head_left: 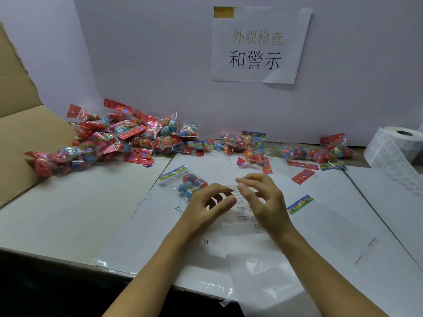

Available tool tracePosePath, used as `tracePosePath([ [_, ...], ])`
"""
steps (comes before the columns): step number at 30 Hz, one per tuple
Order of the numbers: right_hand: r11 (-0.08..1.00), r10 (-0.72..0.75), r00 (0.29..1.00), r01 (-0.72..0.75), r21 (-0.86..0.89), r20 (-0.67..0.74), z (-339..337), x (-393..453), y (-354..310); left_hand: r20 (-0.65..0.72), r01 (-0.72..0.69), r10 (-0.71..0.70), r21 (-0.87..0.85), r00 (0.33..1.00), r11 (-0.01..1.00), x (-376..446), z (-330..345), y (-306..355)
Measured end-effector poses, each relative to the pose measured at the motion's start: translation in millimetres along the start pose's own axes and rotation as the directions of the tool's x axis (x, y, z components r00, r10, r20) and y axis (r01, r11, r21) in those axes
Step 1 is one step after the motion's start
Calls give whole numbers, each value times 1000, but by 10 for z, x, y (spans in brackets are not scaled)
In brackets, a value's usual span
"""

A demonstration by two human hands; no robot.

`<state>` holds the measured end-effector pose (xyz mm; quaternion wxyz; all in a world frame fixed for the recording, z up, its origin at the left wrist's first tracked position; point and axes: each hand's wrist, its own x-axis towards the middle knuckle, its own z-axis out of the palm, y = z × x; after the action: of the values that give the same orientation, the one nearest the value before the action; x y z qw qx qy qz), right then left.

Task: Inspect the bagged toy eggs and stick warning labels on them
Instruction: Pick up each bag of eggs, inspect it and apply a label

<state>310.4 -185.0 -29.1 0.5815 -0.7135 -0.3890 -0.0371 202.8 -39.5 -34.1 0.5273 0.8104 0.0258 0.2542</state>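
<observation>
One clear bag of red and blue toy eggs with a colourful header card lies on the white table just beyond my left hand. A clear strip of warning labels lies between my hands, its top end lifted. My left hand curls over the strip's left edge, thumb pinching it. My right hand is blurred, its thumb and fingertips pinched at the strip's top edge, on a warning label. A second header card on a flat clear bag lies right of my right hand.
A big heap of bagged eggs spills from an open cardboard box at back left. More bags lie along the back wall. A white roll of labels stands at far right. A paper sign hangs on the wall.
</observation>
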Motion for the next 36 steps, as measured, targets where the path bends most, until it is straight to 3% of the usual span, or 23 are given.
tracePosePath([
  [4,956,270,963,-271,116,20,-21,60,40,11,-7,7,-11,1000,1000,2,7,6],
  [11,942,275,957,-287,174,90,-62,65,44,15,-12,12,43,1000,999,-5,17,-49],
  [14,889,322,945,-323,324,59,-54,84,36,-136,-18,57,274,989,962,45,20,-157],
  [17,802,402,915,-359,478,12,-72,111,17,-369,201,25,560,929,803,108,-87,-276],
  [19,810,402,916,-359,464,8,-79,118,27,-410,410,-170,616,896,673,90,-182,-309],
  [21,825,384,923,-351,443,17,-74,126,32,-391,477,-282,615,876,629,75,-231,-347],
  [27,820,343,939,-294,492,-11,-46,136,95,-305,162,-34,405,952,900,104,-156,-224],
  [29,812,368,929,-310,494,-22,-37,131,101,-181,-13,87,373,980,928,74,-99,-170],
  [32,778,433,901,-371,508,-6,-42,115,117,-12,-244,263,339,965,909,44,-21,-158],
  [36,773,455,890,-382,506,-22,-47,111,128,53,-248,243,297,969,922,39,16,-139],
])
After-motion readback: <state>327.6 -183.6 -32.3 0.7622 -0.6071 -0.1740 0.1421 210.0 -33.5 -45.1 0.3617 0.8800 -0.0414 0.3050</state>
